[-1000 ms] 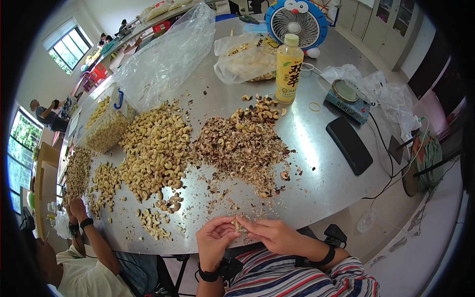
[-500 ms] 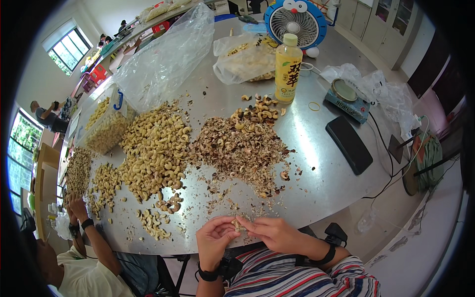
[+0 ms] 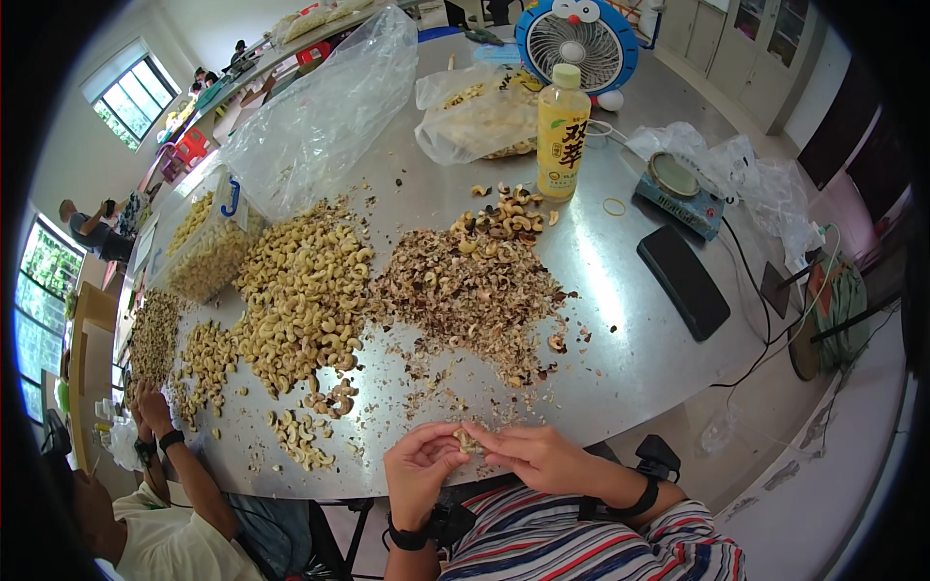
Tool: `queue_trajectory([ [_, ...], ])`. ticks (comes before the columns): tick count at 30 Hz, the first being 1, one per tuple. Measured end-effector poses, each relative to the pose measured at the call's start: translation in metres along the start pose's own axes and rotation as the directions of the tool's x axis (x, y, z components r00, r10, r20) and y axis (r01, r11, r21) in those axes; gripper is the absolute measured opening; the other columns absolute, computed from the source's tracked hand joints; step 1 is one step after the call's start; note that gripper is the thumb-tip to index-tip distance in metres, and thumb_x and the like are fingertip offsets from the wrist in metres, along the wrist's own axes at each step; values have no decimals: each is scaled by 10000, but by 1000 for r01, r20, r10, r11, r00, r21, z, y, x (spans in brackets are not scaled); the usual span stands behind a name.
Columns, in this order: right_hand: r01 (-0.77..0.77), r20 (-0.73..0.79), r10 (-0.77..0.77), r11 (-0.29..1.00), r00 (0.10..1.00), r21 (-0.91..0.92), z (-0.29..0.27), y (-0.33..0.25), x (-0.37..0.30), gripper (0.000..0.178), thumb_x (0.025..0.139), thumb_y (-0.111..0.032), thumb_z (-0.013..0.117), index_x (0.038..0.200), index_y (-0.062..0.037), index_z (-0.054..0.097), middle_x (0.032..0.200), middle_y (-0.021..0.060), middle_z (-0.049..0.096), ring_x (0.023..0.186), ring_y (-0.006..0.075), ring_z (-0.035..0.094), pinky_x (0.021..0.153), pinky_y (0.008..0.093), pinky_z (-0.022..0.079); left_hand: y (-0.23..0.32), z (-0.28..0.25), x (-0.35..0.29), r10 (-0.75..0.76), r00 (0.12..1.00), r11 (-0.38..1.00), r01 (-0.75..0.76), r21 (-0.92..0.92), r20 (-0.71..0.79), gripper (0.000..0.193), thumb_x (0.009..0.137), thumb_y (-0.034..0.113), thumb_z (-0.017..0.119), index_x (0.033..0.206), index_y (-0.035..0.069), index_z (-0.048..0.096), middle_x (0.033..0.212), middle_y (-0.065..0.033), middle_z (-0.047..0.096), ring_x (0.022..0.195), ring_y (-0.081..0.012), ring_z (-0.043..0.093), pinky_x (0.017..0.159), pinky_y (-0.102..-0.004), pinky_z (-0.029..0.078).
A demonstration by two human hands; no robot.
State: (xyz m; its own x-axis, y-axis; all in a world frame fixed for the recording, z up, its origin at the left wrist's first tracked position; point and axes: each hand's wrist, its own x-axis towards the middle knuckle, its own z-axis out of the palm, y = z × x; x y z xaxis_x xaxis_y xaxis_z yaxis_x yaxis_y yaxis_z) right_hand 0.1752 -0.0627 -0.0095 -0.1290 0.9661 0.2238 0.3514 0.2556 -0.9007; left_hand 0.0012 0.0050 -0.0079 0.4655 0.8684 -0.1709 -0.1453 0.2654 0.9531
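Observation:
Over the near edge of the metal table [image 3: 610, 387], my left hand [image 3: 418, 469] and my right hand [image 3: 536, 455] meet, fingers pinched together on a pale cashew nut [image 3: 467, 442]. Fingers cover part of the nut. Just beyond my hands lies a heap of brown skin flakes [image 3: 475, 300], with darker cashews [image 3: 499, 223] at its far end. To its left spreads a big pile of pale cashews [image 3: 300, 290], and a small group of cashews [image 3: 300, 438] sits nearer the edge.
A clear tub of cashews [image 3: 208, 252] stands at the left, beside a large plastic bag [image 3: 325, 116]. Farther back are a yellow bottle [image 3: 563, 136] and a blue fan [image 3: 578, 53]. A black phone [image 3: 683, 283] lies at right. A co-worker's hands [image 3: 150, 409] are at the far left.
My hands stay in nearly the same place, still pinching the cashew nut. Little else differs.

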Motion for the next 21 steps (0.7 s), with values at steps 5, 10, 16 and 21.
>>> queue_trajectory([
  [5, -23, 19, 22, 998, 1000, 65, -2, -3, 1, 521, 837, -102, 554, 1327, -145, 382, 685, 143, 522, 576, 288, 532, 565, 335, 448, 1, 0, -1, 19, 1000, 1000, -19, 13, -3, 373, 667, -148, 656, 1024, -82, 573, 1008, -120, 538, 842, -165, 590, 755, -247, 519],
  [10, -5, 0, 5, 998, 1000, 58, 1, -2, 0, 522, 834, -91, 551, 1326, -141, 384, 707, 143, 533, 590, 293, 544, 575, 338, 456, 4, 2, -2, 28, 1000, 999, -28, 21, -3, 371, 665, -163, 646, 1020, -79, 580, 1015, -120, 534, 844, -164, 590, 762, -246, 521],
  [16, 34, -12, -34, 999, 999, -35, 3, 2, -1, 524, 823, -91, 551, 1321, -140, 394, 690, 121, 522, 589, 277, 549, 553, 338, 464, 4, 2, -3, 19, 1000, 1000, -19, 23, -12, 377, 660, -161, 653, 1020, -71, 585, 1020, -117, 538, 840, -162, 590, 759, -242, 521],
  [21, 68, -22, -71, 990, 997, -121, 4, 4, -2, 523, 818, -93, 550, 1317, -138, 401, 667, 96, 498, 565, 253, 536, 520, 331, 459, 3, 1, -3, 26, 1000, 999, -26, 44, -6, 377, 659, -154, 659, 1019, -64, 591, 1033, -122, 540, 836, -158, 588, 752, -241, 515],
])
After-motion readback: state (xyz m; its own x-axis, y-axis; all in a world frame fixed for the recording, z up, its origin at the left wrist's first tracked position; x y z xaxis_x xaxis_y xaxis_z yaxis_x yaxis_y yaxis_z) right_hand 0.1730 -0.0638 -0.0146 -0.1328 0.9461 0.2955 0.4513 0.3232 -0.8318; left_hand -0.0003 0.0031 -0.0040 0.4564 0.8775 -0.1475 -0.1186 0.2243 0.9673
